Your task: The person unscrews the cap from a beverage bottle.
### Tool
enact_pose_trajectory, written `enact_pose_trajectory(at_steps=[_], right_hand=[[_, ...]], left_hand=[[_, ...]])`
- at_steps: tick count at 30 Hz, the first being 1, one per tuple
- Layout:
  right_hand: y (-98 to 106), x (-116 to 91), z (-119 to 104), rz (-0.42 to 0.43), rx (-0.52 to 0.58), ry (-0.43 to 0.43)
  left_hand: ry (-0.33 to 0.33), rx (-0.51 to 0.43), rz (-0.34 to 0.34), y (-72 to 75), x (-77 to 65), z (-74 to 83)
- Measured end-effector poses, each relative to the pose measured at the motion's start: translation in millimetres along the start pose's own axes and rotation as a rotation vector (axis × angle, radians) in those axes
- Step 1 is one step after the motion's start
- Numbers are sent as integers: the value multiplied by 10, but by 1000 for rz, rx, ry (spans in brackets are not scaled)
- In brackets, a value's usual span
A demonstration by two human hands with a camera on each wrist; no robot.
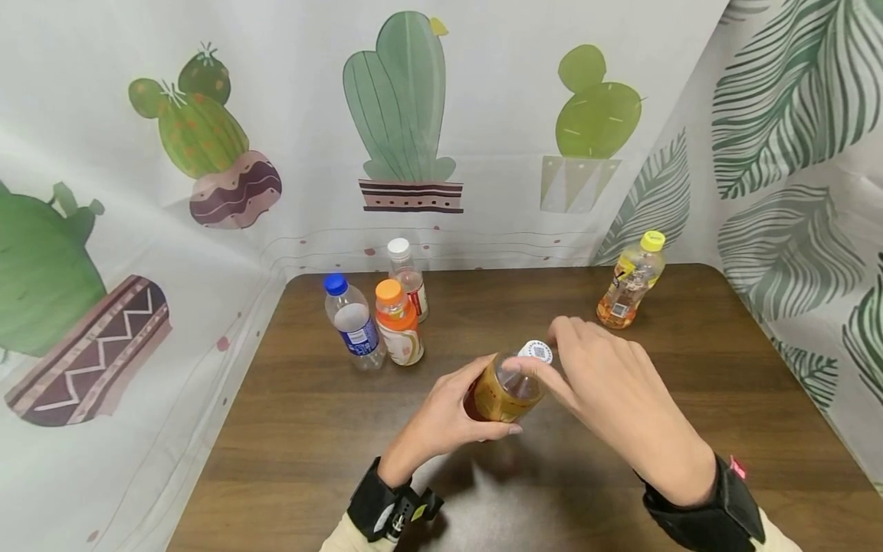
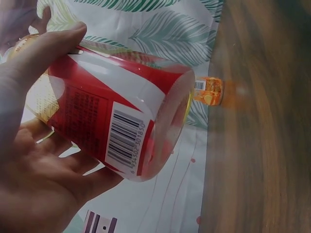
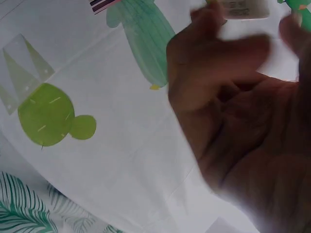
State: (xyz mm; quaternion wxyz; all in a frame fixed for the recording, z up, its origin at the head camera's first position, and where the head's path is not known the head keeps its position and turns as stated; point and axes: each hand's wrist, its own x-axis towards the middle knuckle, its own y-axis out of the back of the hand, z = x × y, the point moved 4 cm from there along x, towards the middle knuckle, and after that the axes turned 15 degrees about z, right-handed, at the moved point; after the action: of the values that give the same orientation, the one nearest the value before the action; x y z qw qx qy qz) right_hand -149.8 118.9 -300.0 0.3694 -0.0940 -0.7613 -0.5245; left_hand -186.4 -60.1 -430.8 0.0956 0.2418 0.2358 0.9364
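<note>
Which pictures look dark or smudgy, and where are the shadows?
Head view: bright and mostly crisp, with soft shadows and a pale shine on the table; left wrist view: dim and hazy, yet the barcode on the bottle shows clearly; right wrist view: the right hand looks dark, its fingers blurred.

Beneath the grip lies a dark brown, wood-grain rectangular tabletop with rounded far corners, a pale sheen of light on its near side. Beyond and left of the grip hangs white, creased fabric printed with green potted cacti; rightward, large green-and-grey feathery leaves.
</note>
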Motion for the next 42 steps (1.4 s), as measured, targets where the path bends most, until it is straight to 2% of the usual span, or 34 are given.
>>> enact_pose_trajectory(at_steps=[5,10,19,26,31,37,42], right_hand=[[-81,19,-30,23,-95,-16],[-118,27,-34,62,-117,18],[-104,32,-29,-54,-32,7],[-60,20,-67,-56,26,108],[-8,4,-69,-48,86,162],[22,10,43,-29,120,132],[-58,-21,171,-12,115,87]], left_hand=[[-15,34,8,-10,-2,7],[-53,45,21,-22,2,7],[-65,52,17,-19,-4,-14],[-13,22,-10,-17,-10,-51],[20,-18,1,-9,-19,-88],[51,-61,13,17,-29,-133],[71,-84,43,70,-24,-156]])
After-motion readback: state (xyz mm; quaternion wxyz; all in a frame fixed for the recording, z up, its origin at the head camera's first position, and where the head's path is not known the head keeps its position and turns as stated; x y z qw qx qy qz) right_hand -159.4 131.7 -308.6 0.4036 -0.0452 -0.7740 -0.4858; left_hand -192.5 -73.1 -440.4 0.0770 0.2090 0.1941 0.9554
